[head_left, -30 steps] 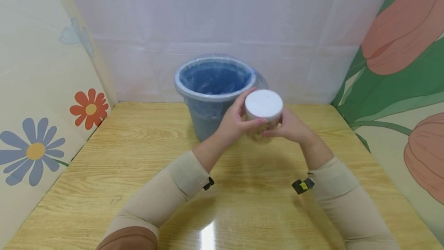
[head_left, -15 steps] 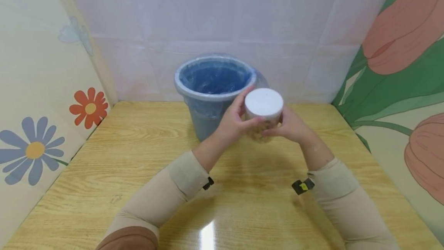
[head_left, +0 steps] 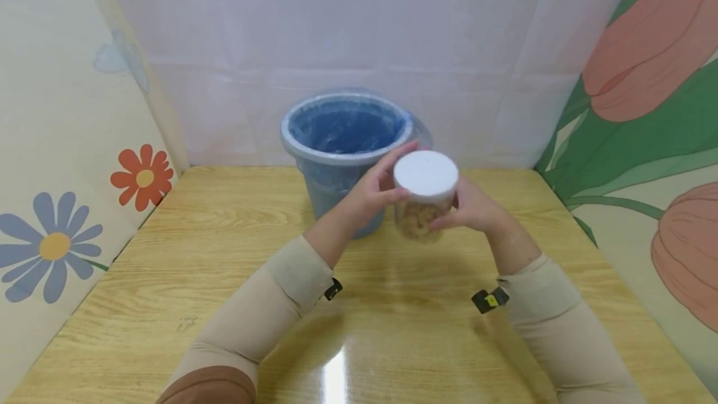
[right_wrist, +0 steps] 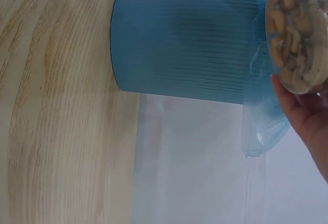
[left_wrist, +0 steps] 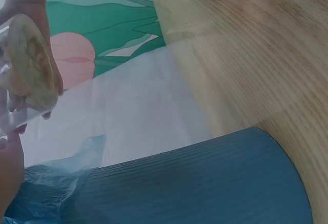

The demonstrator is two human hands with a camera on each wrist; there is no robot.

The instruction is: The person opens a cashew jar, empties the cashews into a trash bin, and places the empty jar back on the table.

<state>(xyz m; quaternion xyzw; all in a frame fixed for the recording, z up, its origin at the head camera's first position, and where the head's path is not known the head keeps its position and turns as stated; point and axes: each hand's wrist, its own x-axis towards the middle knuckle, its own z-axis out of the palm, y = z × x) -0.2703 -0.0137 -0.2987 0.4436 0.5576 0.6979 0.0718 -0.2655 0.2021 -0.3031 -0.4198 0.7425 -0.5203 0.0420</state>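
Note:
A clear jar (head_left: 421, 220) of curved, cashew-like pieces, topped by a flat white lid (head_left: 426, 173), is held up over the table in front of the bin. My left hand (head_left: 373, 186) grips its left side near the top, thumb at the lid's edge and fingers reaching behind. From the right, my right hand (head_left: 473, 204) holds the jar's body, its thumb across the front. In the right wrist view the jar (right_wrist: 297, 37) shows its rounded base and contents, with fingers of the right hand (right_wrist: 310, 124) against it. The far-side fingers are mostly hidden in the head view.
Just behind the hands stands a blue ribbed bin (head_left: 325, 186), lined with a thin blue bag (right_wrist: 264, 116). The wood-grain table (head_left: 224, 254) stretches around it. A white sheet (head_left: 314, 17) hangs at the back, with flower-painted walls on both sides.
The left hand has shifted slightly left, its thumb sliding off the jar's front toward the lid's edge. The jar sits a bit lower in view, showing more contents. The right hand hardly moves.

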